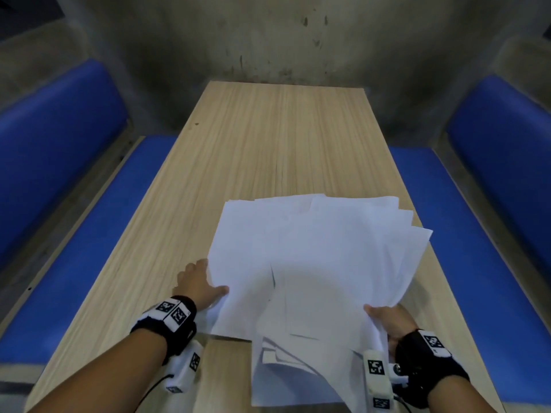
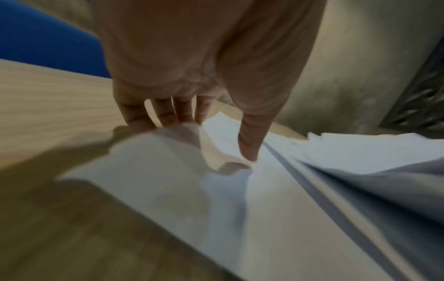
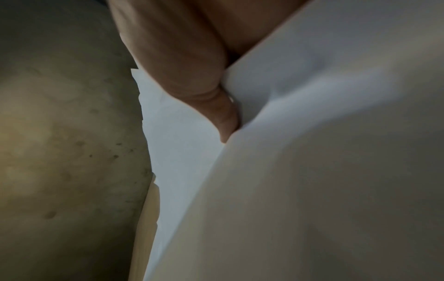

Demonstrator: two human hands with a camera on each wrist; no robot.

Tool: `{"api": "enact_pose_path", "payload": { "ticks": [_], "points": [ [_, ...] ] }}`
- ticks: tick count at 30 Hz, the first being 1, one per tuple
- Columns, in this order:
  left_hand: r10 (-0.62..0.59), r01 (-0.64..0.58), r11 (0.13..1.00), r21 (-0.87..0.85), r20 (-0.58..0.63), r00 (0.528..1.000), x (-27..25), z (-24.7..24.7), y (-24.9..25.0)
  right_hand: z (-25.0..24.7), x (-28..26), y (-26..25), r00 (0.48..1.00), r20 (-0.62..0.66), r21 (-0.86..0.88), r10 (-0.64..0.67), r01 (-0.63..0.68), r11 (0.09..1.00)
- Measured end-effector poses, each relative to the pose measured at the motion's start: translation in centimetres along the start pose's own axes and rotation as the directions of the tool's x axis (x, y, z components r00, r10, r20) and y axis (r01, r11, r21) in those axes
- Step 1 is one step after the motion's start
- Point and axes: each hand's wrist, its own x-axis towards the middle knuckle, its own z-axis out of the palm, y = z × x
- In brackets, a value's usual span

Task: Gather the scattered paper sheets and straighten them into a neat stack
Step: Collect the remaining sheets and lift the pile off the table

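Several white paper sheets (image 1: 313,248) lie fanned out, overlapping and askew, on the near right part of the wooden table (image 1: 262,138). My left hand (image 1: 205,281) holds their left edge, the fingers slid beneath the sheets (image 2: 240,209) and the thumb (image 2: 250,140) pressing on top. At the near right edge my right hand (image 1: 384,318) grips the bundle and lifts that side off the table. Its thumb (image 3: 216,110) lies on the paper (image 3: 312,171); its fingers are hidden underneath. Some sheets hang over the table's near edge.
Blue padded benches run along the left side (image 1: 74,210) and the right side (image 1: 483,222) of the table. A stained concrete wall (image 1: 268,40) closes off the far end. The far half of the tabletop shows bare wood.
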Motion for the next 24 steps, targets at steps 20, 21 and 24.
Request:
{"api": "enact_pose_path", "payload": {
  "ticks": [20, 21, 24],
  "points": [
    [0.054, 0.143, 0.724, -0.675, 0.263, 0.963, -3.0, 1.1, 8.4, 4.2, -2.4, -1.6, 0.983, 0.112, 0.118, -0.146, 0.133, 0.984],
    [0.072, 0.118, 0.746, -0.655, 0.256, 0.964, -2.9, 1.4, 8.2, 4.5, -2.6, -1.9, 0.978, 0.105, 0.085, -0.182, 0.173, 0.981],
    [0.135, 0.023, 0.853, -0.521, 0.263, 0.955, -2.7, 1.1, 7.5, 4.4, -2.4, -2.5, 0.958, 0.023, -0.072, -0.286, 0.287, 0.955]
  ]
}}
